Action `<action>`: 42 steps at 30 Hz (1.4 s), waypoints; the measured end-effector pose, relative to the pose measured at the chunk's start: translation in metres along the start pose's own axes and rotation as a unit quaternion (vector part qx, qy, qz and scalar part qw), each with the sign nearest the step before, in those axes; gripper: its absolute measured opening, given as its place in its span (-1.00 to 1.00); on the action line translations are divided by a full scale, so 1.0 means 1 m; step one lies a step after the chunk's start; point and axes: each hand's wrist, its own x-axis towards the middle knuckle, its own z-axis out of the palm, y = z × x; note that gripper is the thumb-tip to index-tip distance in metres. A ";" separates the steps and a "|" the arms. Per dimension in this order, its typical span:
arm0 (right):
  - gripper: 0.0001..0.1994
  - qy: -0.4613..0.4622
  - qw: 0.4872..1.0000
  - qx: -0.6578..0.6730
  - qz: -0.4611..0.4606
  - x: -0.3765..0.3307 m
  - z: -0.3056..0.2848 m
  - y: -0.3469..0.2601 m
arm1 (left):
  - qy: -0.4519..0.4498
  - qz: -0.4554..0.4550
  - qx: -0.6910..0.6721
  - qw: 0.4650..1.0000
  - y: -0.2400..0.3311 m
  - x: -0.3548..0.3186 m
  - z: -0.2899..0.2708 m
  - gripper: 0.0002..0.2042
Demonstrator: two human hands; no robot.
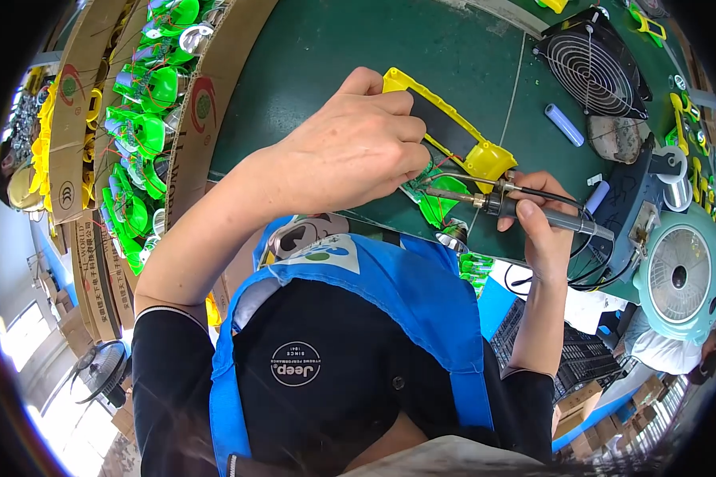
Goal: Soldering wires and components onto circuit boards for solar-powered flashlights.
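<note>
My left hand (370,143) is closed, knuckles up, beside a yellow plastic housing (489,161). Its fingertips are hidden, so what they pinch does not show. Just below them is a small circuit board with thin wires, joined to a green plastic cone (439,208) and a silver reflector (453,232). From the right, my right hand (542,226) grips a soldering iron (495,204) by its dark handle. A thin curved metal tube runs along the iron. The iron's tip points left, to the board close under my left fingers.
A cardboard box (203,103) of green cone assemblies stands on the left. On the green bench (294,48) at the far right are a black fan (593,67), a blue cylindrical cell (563,125) and a solder spool (676,191). A teal fan (679,274) stands on the right.
</note>
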 end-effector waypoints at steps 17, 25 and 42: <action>-0.73 -0.036 0.995 0.004 -0.093 -0.006 -0.008 0.016 | -0.002 -0.003 0.018 1.000 -0.001 0.001 0.003 -0.88; -0.56 0.101 0.976 0.116 -0.151 -0.022 -0.007 0.034 | 0.008 -0.009 0.012 1.000 0.000 0.004 0.003 -0.88; -0.67 0.065 0.926 0.266 -0.260 -0.025 -0.030 0.080 | 0.173 0.011 0.188 0.967 -0.032 0.016 -0.006 -0.70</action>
